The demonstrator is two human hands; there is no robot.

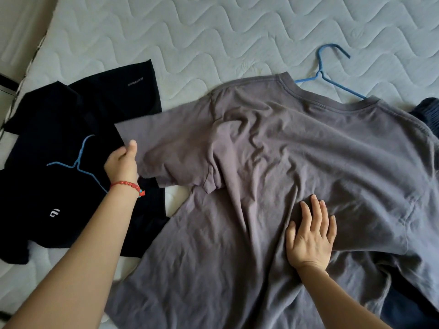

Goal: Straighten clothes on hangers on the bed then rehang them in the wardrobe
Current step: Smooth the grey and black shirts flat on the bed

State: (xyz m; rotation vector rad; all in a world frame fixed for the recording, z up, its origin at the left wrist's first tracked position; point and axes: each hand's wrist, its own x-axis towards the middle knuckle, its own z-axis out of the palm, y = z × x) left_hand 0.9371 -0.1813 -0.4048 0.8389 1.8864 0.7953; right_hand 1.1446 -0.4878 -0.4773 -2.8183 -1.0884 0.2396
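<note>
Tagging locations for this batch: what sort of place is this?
Probably a bedroom: a bare quilted mattress serves as the work surface, with a grey T-shirt on a blue hanger and black clothes spread across it.

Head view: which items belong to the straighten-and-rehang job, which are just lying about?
In the job:
- grey cotton T-shirt, on a blue wire hanger
- left hand pinching its sleeve
- right hand flat on its body
- black T-shirts, with another blue hanger

Lying about:
- dark navy garment, mostly hidden at right
- white quilted mattress, just the surface
</note>
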